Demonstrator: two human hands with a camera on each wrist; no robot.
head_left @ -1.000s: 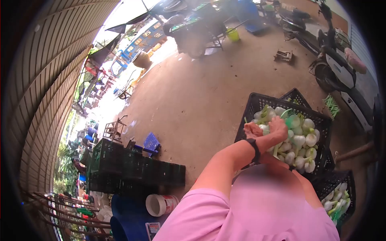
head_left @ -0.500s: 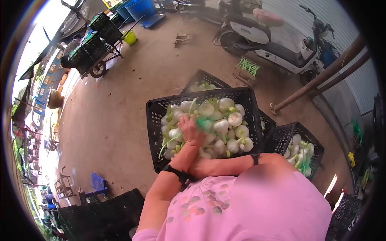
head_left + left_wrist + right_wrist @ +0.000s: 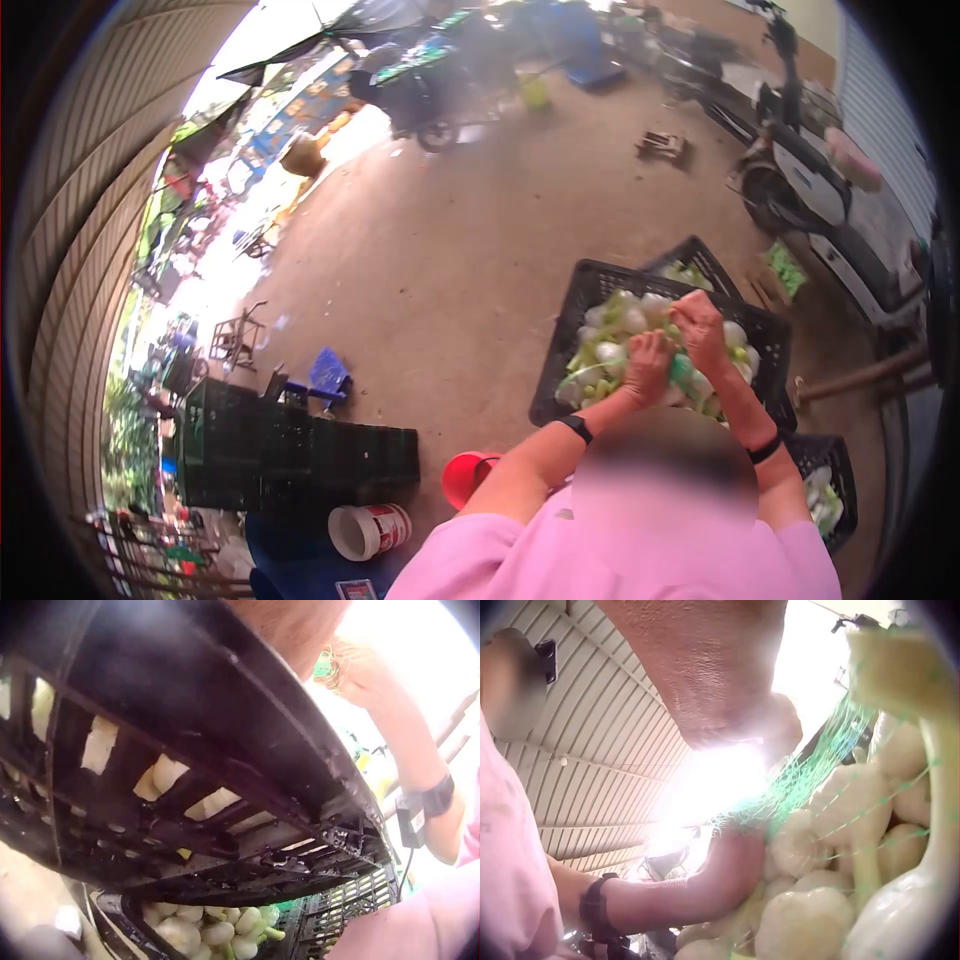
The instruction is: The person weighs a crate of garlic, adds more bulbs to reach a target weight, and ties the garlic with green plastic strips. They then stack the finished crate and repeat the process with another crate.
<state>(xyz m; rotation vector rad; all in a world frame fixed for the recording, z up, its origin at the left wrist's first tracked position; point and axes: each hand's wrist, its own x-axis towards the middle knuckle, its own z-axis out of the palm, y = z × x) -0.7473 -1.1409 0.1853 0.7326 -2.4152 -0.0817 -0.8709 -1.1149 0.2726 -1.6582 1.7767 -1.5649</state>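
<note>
A black plastic crate [image 3: 553,372] is heaped with white garlic bulbs [image 3: 802,922] on pale green stems. Over the bulbs, green mesh netting [image 3: 810,780] is pulled into a thin bunch in the right wrist view. My left hand [image 3: 648,368] grips one end of it low, close to the garlic. Curled fingers of my right hand [image 3: 699,325] hold the netting a little farther out and to the right. From the left wrist, the crate's slatted side [image 3: 247,720] fills most of the view and hides the left fingers.
Another crate [image 3: 850,470] of garlic stands at the lower right, and one more [image 3: 712,262] lies behind. Stacked dark crates [image 3: 250,440], a white bucket [image 3: 350,532] and a red bucket [image 3: 465,480] are to the left. A scooter [image 3: 815,190] is parked at the right.
The head view swung right and back. The crossed arms have come apart; both hands now work side by side over the garlic, the right one raised into sight. The red bucket has come into view.
</note>
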